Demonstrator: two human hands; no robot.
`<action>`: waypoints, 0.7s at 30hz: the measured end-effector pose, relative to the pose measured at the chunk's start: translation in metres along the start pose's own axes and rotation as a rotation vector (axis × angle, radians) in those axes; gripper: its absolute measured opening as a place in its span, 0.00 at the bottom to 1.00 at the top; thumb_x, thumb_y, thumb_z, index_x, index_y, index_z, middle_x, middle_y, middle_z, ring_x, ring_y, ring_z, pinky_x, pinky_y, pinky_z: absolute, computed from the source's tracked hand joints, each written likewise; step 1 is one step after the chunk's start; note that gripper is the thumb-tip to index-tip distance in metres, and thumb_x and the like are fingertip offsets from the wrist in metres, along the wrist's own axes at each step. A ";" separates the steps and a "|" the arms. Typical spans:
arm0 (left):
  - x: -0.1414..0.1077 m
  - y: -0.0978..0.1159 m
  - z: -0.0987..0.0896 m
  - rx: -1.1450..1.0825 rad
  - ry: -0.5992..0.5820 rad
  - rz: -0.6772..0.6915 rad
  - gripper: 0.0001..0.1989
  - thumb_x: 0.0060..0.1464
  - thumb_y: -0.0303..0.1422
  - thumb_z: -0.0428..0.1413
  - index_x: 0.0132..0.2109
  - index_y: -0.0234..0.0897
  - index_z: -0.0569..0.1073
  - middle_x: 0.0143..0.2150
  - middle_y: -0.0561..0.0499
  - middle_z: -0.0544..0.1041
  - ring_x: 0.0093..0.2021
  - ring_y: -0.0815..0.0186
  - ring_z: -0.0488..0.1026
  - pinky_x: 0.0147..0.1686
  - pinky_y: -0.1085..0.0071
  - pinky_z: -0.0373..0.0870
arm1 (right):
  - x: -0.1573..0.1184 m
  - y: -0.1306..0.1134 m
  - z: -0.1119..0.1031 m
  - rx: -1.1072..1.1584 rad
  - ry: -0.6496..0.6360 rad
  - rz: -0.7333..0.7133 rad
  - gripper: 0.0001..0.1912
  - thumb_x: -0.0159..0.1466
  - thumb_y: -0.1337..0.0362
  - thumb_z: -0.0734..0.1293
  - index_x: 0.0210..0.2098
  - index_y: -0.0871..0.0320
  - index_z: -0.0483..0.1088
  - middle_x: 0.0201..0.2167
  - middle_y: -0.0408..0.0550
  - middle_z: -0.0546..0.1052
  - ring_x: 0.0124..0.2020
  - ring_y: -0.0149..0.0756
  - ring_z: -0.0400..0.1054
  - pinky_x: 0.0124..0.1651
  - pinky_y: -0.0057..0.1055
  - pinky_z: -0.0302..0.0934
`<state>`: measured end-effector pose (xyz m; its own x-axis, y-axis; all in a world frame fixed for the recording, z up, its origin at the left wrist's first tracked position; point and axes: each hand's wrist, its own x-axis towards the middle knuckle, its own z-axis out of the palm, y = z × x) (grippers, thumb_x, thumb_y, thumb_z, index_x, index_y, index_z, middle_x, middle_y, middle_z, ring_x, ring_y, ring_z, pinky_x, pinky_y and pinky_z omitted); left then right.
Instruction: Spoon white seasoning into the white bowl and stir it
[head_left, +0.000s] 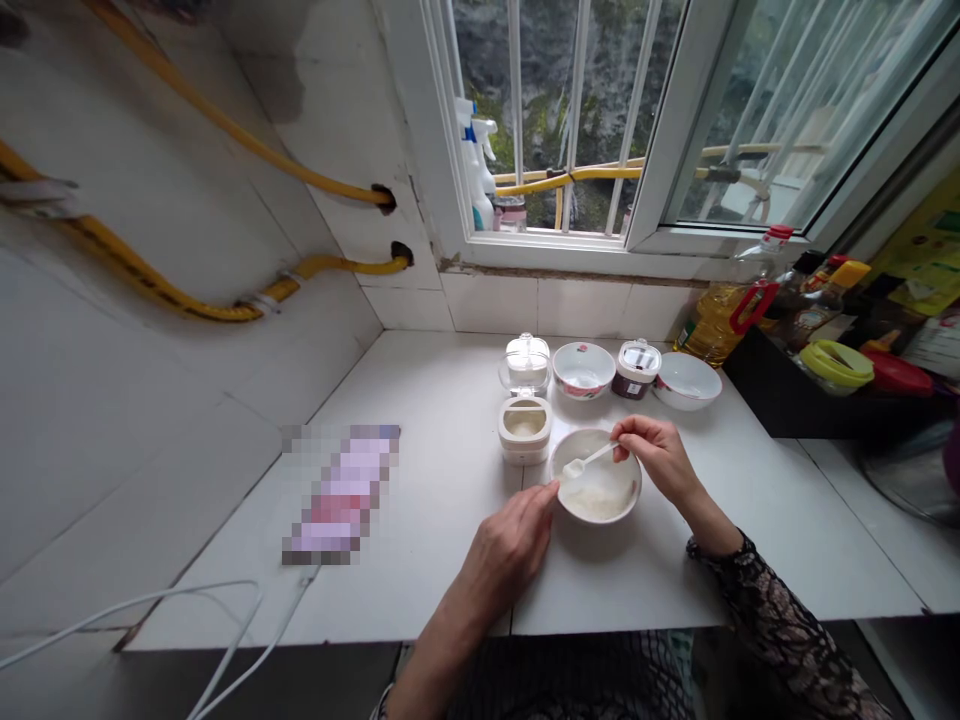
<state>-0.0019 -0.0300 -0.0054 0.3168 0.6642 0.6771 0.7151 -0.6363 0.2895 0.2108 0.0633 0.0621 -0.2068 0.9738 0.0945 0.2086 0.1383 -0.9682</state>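
My right hand (656,450) pinches the handle of a small white plastic spoon (589,463). Its scoop end is over the inside of a white bowl (637,493), which has a pale grainy substance (596,500) in the bottom. At the bowl's left rim, my left hand (517,530) holds it with close-set fingertips; the thumb is hard to make out. Just behind that hand stands a cream-coloured seasoning jar (525,450) with its top open and pale contents showing.
Behind are a second seasoning jar (527,355), a patterned bowl (583,370), a dark-based jar (637,370) and another white bowl (688,383). An oil bottle (724,310) stands beside a black box (787,390) of condiments. A blurred-out flat object (345,495) with a white cable (281,625) lies left.
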 end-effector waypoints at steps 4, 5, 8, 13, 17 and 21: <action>0.000 0.000 0.000 -0.001 0.002 -0.006 0.20 0.63 0.22 0.45 0.61 0.33 0.62 0.46 0.42 0.78 0.45 0.61 0.78 0.43 0.67 0.79 | 0.001 -0.001 -0.004 0.085 0.019 0.041 0.06 0.50 0.63 0.65 0.24 0.58 0.73 0.15 0.42 0.73 0.21 0.32 0.65 0.32 0.31 0.62; 0.000 0.000 0.000 0.000 -0.001 -0.007 0.20 0.64 0.22 0.45 0.62 0.33 0.62 0.46 0.42 0.79 0.45 0.61 0.79 0.42 0.67 0.79 | 0.001 -0.001 -0.005 0.096 0.020 0.048 0.06 0.50 0.63 0.65 0.23 0.58 0.73 0.15 0.42 0.73 0.21 0.32 0.65 0.32 0.31 0.62; -0.001 -0.001 0.001 0.001 -0.001 -0.005 0.20 0.64 0.23 0.44 0.62 0.33 0.62 0.46 0.41 0.78 0.45 0.60 0.79 0.42 0.67 0.79 | 0.003 0.000 -0.007 0.141 0.038 0.063 0.06 0.49 0.63 0.66 0.23 0.58 0.73 0.15 0.41 0.73 0.21 0.33 0.65 0.33 0.32 0.62; -0.002 -0.002 0.004 -0.001 0.006 -0.002 0.20 0.65 0.23 0.44 0.62 0.33 0.62 0.47 0.41 0.78 0.46 0.60 0.78 0.42 0.66 0.79 | 0.012 -0.007 -0.002 0.161 0.085 -0.007 0.06 0.51 0.61 0.67 0.26 0.57 0.72 0.17 0.42 0.74 0.23 0.35 0.68 0.36 0.35 0.65; -0.003 -0.003 0.004 0.001 0.012 0.001 0.21 0.63 0.22 0.44 0.62 0.32 0.62 0.46 0.41 0.78 0.45 0.60 0.78 0.41 0.66 0.79 | 0.017 -0.019 0.016 0.080 0.106 -0.175 0.07 0.58 0.60 0.66 0.32 0.57 0.71 0.25 0.45 0.78 0.27 0.36 0.73 0.38 0.36 0.67; -0.002 -0.001 0.002 -0.006 -0.002 -0.011 0.21 0.63 0.22 0.44 0.61 0.33 0.63 0.45 0.42 0.78 0.44 0.60 0.78 0.41 0.67 0.79 | 0.015 -0.021 0.038 -0.293 0.141 -0.570 0.06 0.65 0.65 0.62 0.35 0.56 0.72 0.30 0.48 0.80 0.33 0.39 0.73 0.47 0.41 0.65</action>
<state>-0.0021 -0.0295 -0.0087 0.3103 0.6722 0.6722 0.7148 -0.6312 0.3011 0.1670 0.0679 0.0745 -0.2392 0.7448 0.6229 0.3591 0.6639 -0.6559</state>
